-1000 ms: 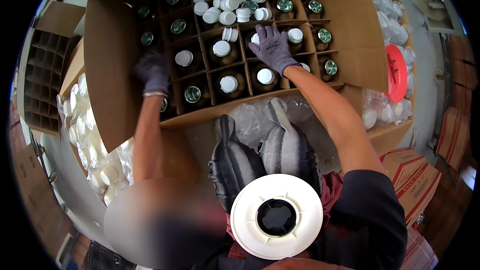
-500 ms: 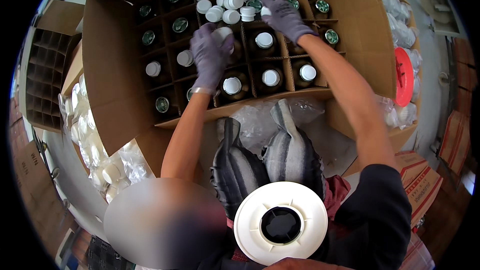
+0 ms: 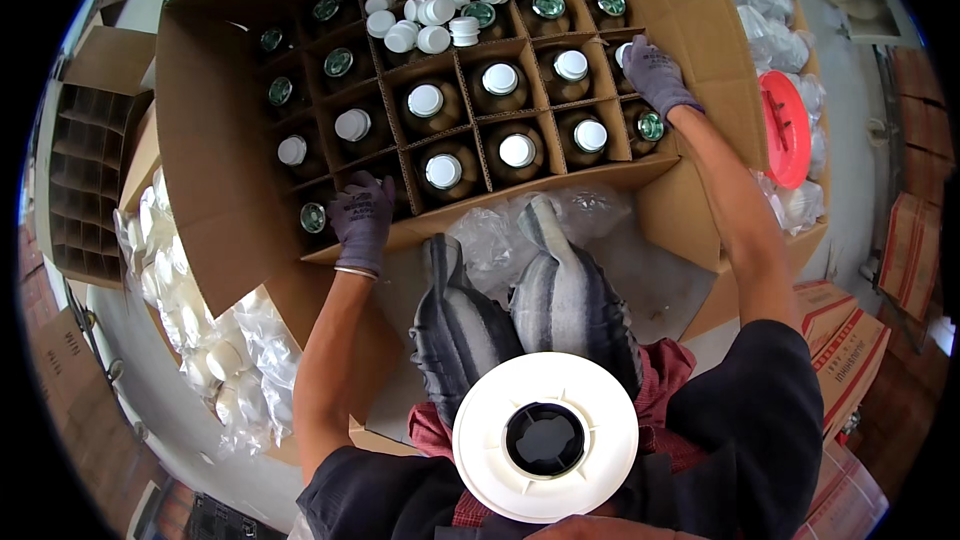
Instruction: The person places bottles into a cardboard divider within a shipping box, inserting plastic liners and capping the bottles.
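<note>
A brown divided carton (image 3: 440,224) holds bottles in its cells. Several bottles wear white caps, such as this white cap (image 3: 500,79); others show green, shiny round tops (image 3: 549,5). My right hand (image 3: 655,72), gloved in grey-purple, has its fingers closed on a white cap (image 3: 622,55) over a bottle in a right-hand cell. At the carton's near left my left hand (image 3: 361,218), in a matching glove, reaches into a front cell with its fingers curled down. What those fingers grip is hidden. Loose white caps (image 3: 433,38) lie piled on the dividers toward the far side.
Bags of white caps fill open boxes at left (image 3: 228,355) and right (image 3: 770,35). A red round lid (image 3: 785,130) leans beside the carton's right flap. Clear plastic bags (image 3: 490,240) lie by my knees. An empty divided carton (image 3: 90,175) stands far left.
My right hand has moved from the loose cap pile to a bottle at the right. My left hand has left a middle bottle's cap for a nearer front-left cell. More middle bottles now show white caps.
</note>
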Tool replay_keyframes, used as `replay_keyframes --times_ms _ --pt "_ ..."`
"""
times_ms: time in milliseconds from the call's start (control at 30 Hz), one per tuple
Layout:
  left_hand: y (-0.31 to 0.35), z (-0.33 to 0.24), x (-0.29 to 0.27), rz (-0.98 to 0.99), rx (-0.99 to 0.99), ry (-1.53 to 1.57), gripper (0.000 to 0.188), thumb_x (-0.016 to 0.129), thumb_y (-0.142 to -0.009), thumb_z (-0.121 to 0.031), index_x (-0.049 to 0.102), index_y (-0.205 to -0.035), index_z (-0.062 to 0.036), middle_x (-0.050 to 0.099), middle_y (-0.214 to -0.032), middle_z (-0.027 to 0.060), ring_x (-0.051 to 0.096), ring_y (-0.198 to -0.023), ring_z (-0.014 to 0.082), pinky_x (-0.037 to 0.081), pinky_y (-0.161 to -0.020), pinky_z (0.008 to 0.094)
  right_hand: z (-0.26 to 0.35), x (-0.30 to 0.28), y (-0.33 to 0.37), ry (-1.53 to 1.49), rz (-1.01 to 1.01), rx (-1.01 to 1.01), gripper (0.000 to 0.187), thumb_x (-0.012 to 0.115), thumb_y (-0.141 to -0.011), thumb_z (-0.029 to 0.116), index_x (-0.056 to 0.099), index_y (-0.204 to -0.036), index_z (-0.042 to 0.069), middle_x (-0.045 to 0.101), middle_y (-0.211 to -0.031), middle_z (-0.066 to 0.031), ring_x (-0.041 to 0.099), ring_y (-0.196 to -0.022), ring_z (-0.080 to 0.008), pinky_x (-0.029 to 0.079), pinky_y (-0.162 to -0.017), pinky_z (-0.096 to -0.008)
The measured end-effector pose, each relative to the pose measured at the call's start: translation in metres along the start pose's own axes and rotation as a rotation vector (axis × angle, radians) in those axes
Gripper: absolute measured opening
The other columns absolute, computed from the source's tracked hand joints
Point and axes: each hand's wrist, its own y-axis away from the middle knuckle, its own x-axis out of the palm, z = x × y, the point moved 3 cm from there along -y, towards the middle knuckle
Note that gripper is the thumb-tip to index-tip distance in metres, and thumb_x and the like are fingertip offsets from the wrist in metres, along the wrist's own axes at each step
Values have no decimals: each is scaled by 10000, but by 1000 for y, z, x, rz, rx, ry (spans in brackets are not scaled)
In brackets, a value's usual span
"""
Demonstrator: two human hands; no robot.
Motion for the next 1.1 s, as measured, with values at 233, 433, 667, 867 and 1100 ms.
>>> replay_keyframes --times_ms 233,433,667,867,1100 --pt "-49 -10 -79 157 75 182 402 482 -930 -439 601 -924 -56 686 -754 106 685 -727 295 525 -681 447 -21 14 6 -32 -10 1 541 474 -932 474 425 -1138 -23 644 -1042 -299 643 -989 -398 485 -872 -489" --pt "-151 -73 -101 -170 98 392 382 605 -871 -391 556 -1123 -109 647 -915 136 659 -825 309 512 -691 436 -8 16 4 0 -51 55 637 497 -925 486 342 -1262 -31 592 -1142 -292 636 -1021 -370 517 -819 -486" --pt "-150 -80 -101 -283 126 471 473 701 -781 -400 575 -1100 -74 590 -1043 148 599 -970 314 492 -771 440 15 17 16 364 68 115 677 518 -915 451 335 -1410 28 588 -1161 -176 603 -1101 -306 519 -835 -508" --pt "-47 60 -66 -244 -220 1035 513 726 -746 -178 504 -1164 21 574 -1083 218 567 -990 365 466 -834 429 138 -45 29 109 -261 -562 256 559 -878 286 592 -979 54 644 -889 -166 662 -810 -293 552 -744 -391" --pt "32 101 1 124 -398 306 431 604 -872 -402 516 -1137 -74 579 -1066 201 615 -928 383 516 -781 467 206 4 9 -360 -282 -202 546 701 -735 488 591 -1068 68 597 -1136 -179 553 -1096 -333 442 -922 -440"
